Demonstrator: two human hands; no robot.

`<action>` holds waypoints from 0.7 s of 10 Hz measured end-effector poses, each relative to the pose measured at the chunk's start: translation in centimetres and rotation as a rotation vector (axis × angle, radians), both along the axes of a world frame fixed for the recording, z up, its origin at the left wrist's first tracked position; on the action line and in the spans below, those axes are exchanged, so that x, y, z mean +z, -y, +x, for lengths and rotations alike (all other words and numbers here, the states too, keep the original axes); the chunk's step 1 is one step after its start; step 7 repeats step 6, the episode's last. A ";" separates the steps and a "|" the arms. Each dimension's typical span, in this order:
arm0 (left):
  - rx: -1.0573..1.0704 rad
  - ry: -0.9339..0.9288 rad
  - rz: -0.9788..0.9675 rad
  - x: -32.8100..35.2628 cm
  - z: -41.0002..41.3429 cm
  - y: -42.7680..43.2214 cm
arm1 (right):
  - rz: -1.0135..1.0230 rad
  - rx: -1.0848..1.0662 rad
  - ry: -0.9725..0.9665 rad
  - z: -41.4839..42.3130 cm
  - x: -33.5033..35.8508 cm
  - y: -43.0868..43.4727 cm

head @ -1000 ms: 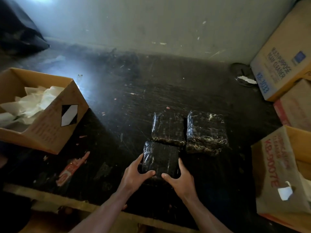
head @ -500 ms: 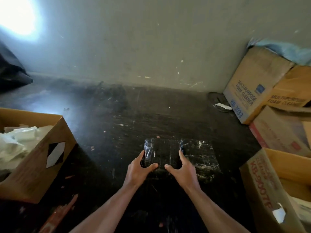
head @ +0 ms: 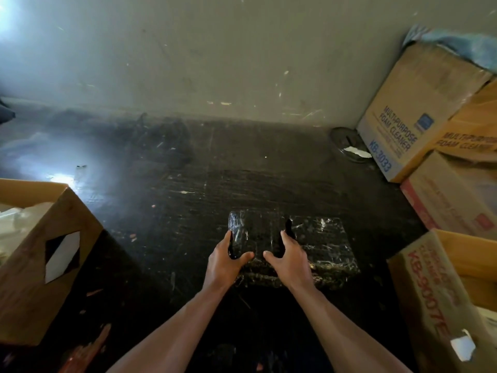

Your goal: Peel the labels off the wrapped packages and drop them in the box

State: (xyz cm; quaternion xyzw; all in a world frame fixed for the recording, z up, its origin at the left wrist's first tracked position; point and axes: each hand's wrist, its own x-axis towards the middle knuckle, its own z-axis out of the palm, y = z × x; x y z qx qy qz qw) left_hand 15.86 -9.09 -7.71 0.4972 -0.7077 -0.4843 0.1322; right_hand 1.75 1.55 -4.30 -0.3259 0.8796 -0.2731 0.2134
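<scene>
floor [head: 242, 168] ahead open | left: box [head: 40, 265] | right: cartons [head: 441, 265]

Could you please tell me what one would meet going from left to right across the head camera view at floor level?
Open box of white paper → left hand → right hand → wrapped package → red-lettered box.

Held package [head: 258, 238]: black, wrapped in shiny clear film, being gripped at its left and right edges above another package on the dark floor.
Second package [head: 325, 249]: the same black film wrap, lying flat just to the right.
Box [head: 40, 265]: open brown cardboard at the left, well apart, being filled with white crumpled paper.
</scene>
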 end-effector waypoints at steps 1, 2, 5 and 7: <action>-0.023 0.019 0.002 0.2 0.1 0.1 | -0.004 0.008 0.006 0.1 0.2 -0.1; -0.016 0.023 -0.024 1.5 0.2 -0.3 | -0.011 -0.003 0.002 0.1 0.6 -0.6; 0.059 -0.085 -0.047 5.3 1.2 -3.6 | -0.115 -0.012 0.029 0.1 3.5 -6.2; 0.094 -0.145 -0.029 5.5 1.7 -6.5 | -0.177 -0.025 0.049 1.0 3.9 -9.8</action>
